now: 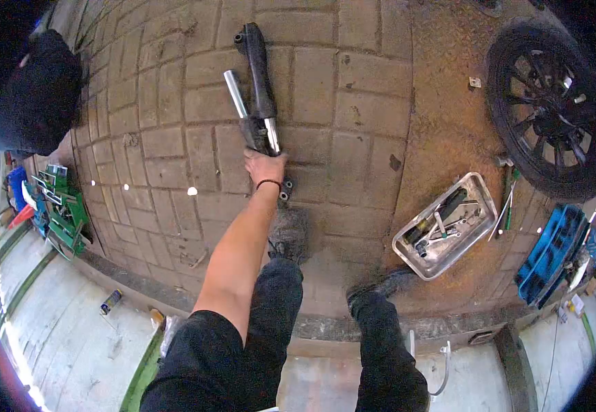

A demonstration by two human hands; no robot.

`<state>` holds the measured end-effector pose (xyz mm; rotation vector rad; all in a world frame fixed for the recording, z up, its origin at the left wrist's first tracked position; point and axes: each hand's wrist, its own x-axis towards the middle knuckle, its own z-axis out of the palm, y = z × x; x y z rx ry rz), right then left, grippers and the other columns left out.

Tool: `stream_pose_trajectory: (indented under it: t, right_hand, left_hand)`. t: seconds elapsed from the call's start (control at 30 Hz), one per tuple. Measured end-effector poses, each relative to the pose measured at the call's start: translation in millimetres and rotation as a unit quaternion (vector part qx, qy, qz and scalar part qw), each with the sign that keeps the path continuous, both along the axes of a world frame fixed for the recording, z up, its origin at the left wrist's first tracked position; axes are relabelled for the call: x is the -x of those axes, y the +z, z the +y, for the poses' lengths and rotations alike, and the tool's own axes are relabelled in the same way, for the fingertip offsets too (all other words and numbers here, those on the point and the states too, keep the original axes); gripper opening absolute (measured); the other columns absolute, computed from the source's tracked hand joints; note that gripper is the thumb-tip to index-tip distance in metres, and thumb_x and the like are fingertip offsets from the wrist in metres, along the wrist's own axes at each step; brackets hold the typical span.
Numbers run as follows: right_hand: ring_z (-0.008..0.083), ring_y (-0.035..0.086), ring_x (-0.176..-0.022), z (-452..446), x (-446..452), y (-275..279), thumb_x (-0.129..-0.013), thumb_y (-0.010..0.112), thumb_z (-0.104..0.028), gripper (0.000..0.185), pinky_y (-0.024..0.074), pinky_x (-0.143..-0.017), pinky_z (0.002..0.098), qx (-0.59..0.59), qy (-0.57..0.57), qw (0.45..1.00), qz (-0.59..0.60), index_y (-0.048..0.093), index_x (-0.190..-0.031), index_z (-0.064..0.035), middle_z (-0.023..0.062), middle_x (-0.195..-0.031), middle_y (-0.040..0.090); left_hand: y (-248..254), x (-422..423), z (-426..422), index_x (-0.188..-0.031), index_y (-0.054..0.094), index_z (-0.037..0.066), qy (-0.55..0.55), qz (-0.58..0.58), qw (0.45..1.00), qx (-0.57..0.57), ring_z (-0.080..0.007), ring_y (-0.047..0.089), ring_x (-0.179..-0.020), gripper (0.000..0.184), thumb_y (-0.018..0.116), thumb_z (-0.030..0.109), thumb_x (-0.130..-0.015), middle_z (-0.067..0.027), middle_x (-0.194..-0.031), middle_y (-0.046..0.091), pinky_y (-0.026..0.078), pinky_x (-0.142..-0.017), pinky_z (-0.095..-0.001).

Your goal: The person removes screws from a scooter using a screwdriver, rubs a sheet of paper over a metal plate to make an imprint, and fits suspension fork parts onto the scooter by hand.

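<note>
Two motorcycle fork legs lie side by side on the paving, pointing opposite ways. The far fork leg (pixel 260 79) has its black lower at the top and its chrome tube toward me. The near fork leg (pixel 252 132) shows a chrome tube pointing away and a black lower that runs under my hand, its lug end appearing just past the wrist. My left hand (pixel 265 167), with a dark bracelet at the wrist, is closed around the near fork leg's black lower. Its fingertips are partly hidden. My right hand is out of view.
At the right, a metal tray (pixel 407 259) of tools sits near my foot, below a black wheel (pixel 552 110). A blue tool case (pixel 552 254) lies farther right. A green toolbox (pixel 64 213) stands at left, below a person in dark clothing (pixel 37 96).
</note>
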<state>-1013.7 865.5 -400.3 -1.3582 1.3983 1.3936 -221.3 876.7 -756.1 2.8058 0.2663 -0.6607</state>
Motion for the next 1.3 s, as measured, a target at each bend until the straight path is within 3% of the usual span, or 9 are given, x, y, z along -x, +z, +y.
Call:
stream_pose_trajectory:
  t: [0.07, 0.37, 0.7, 0.83, 0.97, 1.07, 1.13, 1.23, 1.3]
  right_hand:
    - [0.0321, 0.052, -0.099, 0.3, -1.6, 4.1, -0.09, 0.038, -0.036, 0.046, 0.0408, -0.084, 0.039, -0.002, -0.009, 1.0, 0.001, 0.051, -0.116, -0.0009, 0.0197, -0.114, 0.054]
    - [0.0321, 0.051, -0.103, 8.1, -1.8, 11.8, -0.09, 0.037, -0.036, 0.045, 0.0405, -0.087, 0.0388, -0.004, -0.016, 1.0, 0.014, 0.053, -0.115, -0.0017, 0.0197, -0.116, 0.054]
    - [0.0315, 0.055, -0.091, 17.3, -2.7, 21.5, -0.09, 0.041, -0.034, 0.044, 0.0442, -0.078, 0.0416, 0.008, -0.048, 0.998, 0.028, 0.049, -0.119, -0.0023, 0.0211, -0.111, 0.055]
    - [0.0313, 0.057, -0.086, 19.5, -10.4, 28.7, -0.09, 0.042, -0.034, 0.044, 0.0457, -0.075, 0.0427, 0.015, -0.061, 0.998, 0.025, 0.048, -0.12, -0.0026, 0.0216, -0.109, 0.056]
    - [0.031, 0.058, -0.082, 16.4, -35.0, 43.2, -0.09, 0.044, -0.033, 0.044, 0.0472, -0.071, 0.0438, 0.037, -0.082, 0.996, 0.014, 0.046, -0.122, -0.0028, 0.0222, -0.107, 0.056]
    - [0.0308, 0.06, -0.078, 6.1, -74.9, 57.6, -0.09, 0.045, -0.033, 0.044, 0.0483, -0.069, 0.0447, 0.065, -0.098, 0.993, -0.006, 0.045, -0.123, -0.003, 0.0226, -0.105, 0.057]
    - [0.0307, 0.06, -0.076, -4.4, -117.9, 77.0, -0.09, 0.046, -0.033, 0.045, 0.0491, -0.067, 0.0452, 0.088, -0.133, 0.987, -0.018, 0.044, -0.123, -0.0031, 0.0228, -0.104, 0.057]
    - [0.0304, 0.06, -0.074, -0.8, -149.6, 107.9, -0.088, 0.051, -0.034, 0.044, 0.0505, -0.064, 0.0417, 0.158, -0.53, 0.833, 0.026, 0.05, -0.117, -0.0015, 0.0229, -0.102, 0.057]
    - [0.031, 0.061, -0.074, -11.1, -182.3, 122.0, -0.083, 0.055, -0.032, 0.042, 0.05, -0.064, 0.0416, 0.187, -0.343, 0.92, -0.03, 0.052, -0.111, -0.0006, 0.0223, -0.095, 0.059]
  left_hand:
    - [-2.7, 6.1, -10.2, -0.13, 0.019, -0.006, -0.017, -0.052, 0.992, -0.111, -0.0396, 0.034, -0.12, 0.099, 0.078, 0.03, -0.059, -0.0243, -0.131, 0.029, 0.035, -0.096, -0.047]
    - [7.7, 15.8, -6.7, -0.12, 0.043, 0.017, 0.03, -0.028, 0.996, -0.084, -0.0376, 0.039, -0.117, 0.066, 0.075, 0.03, -0.063, -0.0232, -0.126, 0.036, 0.036, -0.091, -0.0547]
    - [2.2, 17.4, -15.5, -0.113, 0.055, 0.019, 0.043, 0.009, 0.991, -0.13, -0.035, 0.043, -0.113, 0.055, 0.073, 0.041, -0.066, -0.0174, -0.115, 0.044, 0.036, -0.091, -0.0564]
    - [-3.8, 11.3, -4.0, -0.11, 0.059, 0.013, 0.014, -0.022, 0.996, -0.085, -0.0397, 0.041, -0.112, 0.057, 0.074, 0.04, -0.062, -0.021, -0.119, 0.044, 0.037, -0.095, -0.0449]
    - [10.7, -5.7, 21.9, -0.097, 0.064, 0.005, -0.037, 0.036, 0.997, 0.065, -0.0327, 0.059, -0.085, 0.044, 0.071, 0.032, -0.064, -0.0189, -0.087, 0.063, 0.046, -0.078, -0.0397]
    - [74.8, -21.6, 23.8, -0.092, 0.063, -0.001, 0.029, 0.173, 0.971, 0.162, -0.0253, 0.061, -0.074, 0.047, 0.066, 0.039, -0.067, -0.0132, -0.076, 0.064, 0.046, -0.069, -0.0364]
    - [69.3, -46.0, 59.4, -0.09, 0.063, -0.002, -0.097, 0.221, 0.966, 0.093, -0.0232, 0.06, -0.077, 0.049, 0.064, 0.042, -0.069, -0.0116, -0.08, 0.064, 0.045, -0.071, -0.0364]
    - [183.3, -72.8, 44.5, -0.092, 0.064, -0.001, -0.049, 0.317, 0.946, 0.055, -0.0214, 0.057, -0.079, 0.052, 0.063, 0.046, -0.071, -0.0122, -0.089, 0.062, 0.044, -0.073, -0.0358]
    - [227.8, -90.9, 60.7, -0.091, 0.065, 0.0, -0.081, 0.335, 0.937, 0.051, -0.0214, 0.056, -0.079, 0.053, 0.063, 0.049, -0.072, -0.011, -0.09, 0.063, 0.044, -0.072, -0.0349]
